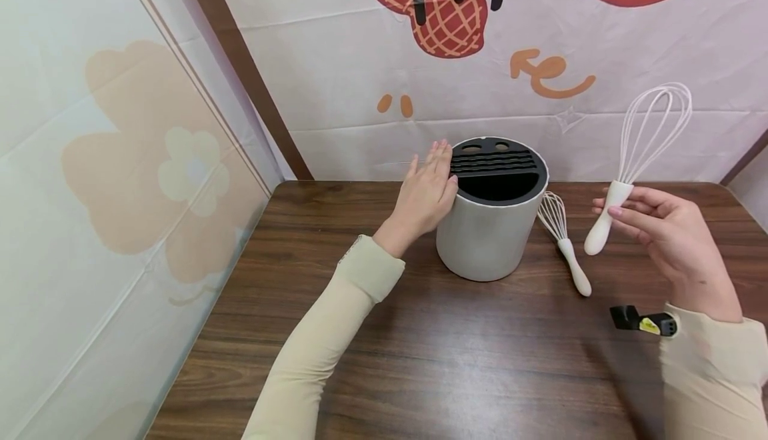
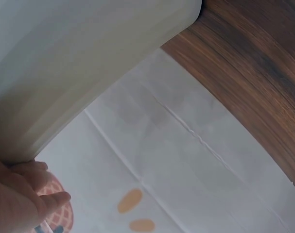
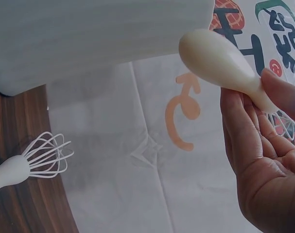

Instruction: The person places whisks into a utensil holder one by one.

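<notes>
Two cream sleeves, the left (image 1: 324, 333) and the right (image 1: 711, 367), reach in from the bottom of the head view, and a black gadget (image 1: 643, 323) with a yellow label sits at the right cuff. Beneath them spreads a dark wooden table (image 1: 468, 360). At the right, the right hand (image 1: 675, 237) pinches a white whisk (image 1: 624, 190) by its handle, thumb in front and fingers behind, holding it in the air above the table; its wire loops point up and lean right, while the rounded handle end points down to the left. A second whisk (image 1: 573, 267), also white, lies on the table between that hand and a white tub (image 1: 486, 240), handle towards the viewer and wires just beside the tub (whether they touch it, I cannot tell). The tub stands upright with a black insert (image 1: 492, 160) in its top, which has two round holes, wavy ridges and a wide half-moon opening. The left hand (image 1: 425, 193), fingers fairly straight, rests against the tub's left rim and grips nothing. Behind hangs a pale cloth (image 1: 336, 47) printed with red waffle-patterned shapes and an orange curl; at far left, a pale panel (image 1: 42, 47) bears a peach flower.
</notes>
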### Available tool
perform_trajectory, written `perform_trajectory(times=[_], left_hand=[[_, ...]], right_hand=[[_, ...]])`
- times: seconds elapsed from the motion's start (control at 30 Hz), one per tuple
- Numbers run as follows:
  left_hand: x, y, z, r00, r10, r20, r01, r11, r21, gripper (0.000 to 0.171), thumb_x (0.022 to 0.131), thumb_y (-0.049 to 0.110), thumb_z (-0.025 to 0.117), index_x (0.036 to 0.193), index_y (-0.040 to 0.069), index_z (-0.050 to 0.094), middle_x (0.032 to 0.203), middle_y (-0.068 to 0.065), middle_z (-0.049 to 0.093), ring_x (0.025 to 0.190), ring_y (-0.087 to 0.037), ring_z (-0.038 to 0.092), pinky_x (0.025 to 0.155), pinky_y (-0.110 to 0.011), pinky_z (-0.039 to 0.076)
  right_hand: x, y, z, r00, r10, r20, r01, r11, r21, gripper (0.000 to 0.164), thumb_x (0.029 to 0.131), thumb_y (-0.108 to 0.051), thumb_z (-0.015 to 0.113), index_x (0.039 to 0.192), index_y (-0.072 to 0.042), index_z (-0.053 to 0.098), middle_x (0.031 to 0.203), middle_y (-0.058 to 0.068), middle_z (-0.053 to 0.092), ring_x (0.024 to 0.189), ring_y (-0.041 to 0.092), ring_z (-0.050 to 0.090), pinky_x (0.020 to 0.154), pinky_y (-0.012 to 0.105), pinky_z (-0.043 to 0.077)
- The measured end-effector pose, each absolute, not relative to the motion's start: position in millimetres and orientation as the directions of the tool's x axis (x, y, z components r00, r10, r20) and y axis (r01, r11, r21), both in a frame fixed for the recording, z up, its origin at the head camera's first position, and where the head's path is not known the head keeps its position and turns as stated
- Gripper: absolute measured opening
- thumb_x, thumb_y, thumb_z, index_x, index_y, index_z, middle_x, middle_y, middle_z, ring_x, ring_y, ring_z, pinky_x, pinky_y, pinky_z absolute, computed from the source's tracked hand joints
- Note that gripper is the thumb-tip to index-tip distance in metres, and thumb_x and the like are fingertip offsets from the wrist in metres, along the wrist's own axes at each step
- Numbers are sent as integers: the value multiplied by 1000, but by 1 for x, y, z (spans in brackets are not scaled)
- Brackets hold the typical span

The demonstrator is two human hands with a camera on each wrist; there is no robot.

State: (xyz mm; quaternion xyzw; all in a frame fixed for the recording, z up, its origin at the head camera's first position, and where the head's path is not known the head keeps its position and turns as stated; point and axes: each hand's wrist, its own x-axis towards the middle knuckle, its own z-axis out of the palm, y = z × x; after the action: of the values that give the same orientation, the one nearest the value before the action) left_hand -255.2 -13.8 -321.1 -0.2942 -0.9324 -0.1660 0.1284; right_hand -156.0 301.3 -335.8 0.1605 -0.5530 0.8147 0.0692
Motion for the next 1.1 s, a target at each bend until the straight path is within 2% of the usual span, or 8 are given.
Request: perform_trajectory(times=[0.53,0.87,1.1], left_hand=[[-256,-2,-320,-789,523,321,600,769,221,55,100,26,28,148,-1,23,155,-10,20,143,-16,9,115,-40,1],[-258,5,-323,-790,528,313,598,777,199,55,101,26,27,149,-1,22,155,-10,19,143,-15,8,115,-43,6],[-262,5,-324,-784,535,315,606,770,200,55,100,27,26,149,0,22,155,-10,19,143,-14,8,115,-42,5]], right_hand=[[-158,299,-326,-924,-70,375,-316,-412,-855,27,86,25,43,99,15,64,93,20,70,90,25,69,77,29,54],[-162,294,-313,-933,-42,359,-319,-369,-873,22,85,22,49,98,15,64,92,18,70,88,24,69,76,28,54],[-168,276,-302,-930,-104,353,-303,-329,-894,21,86,20,51,102,14,63,93,17,70,88,23,69,77,29,54]])
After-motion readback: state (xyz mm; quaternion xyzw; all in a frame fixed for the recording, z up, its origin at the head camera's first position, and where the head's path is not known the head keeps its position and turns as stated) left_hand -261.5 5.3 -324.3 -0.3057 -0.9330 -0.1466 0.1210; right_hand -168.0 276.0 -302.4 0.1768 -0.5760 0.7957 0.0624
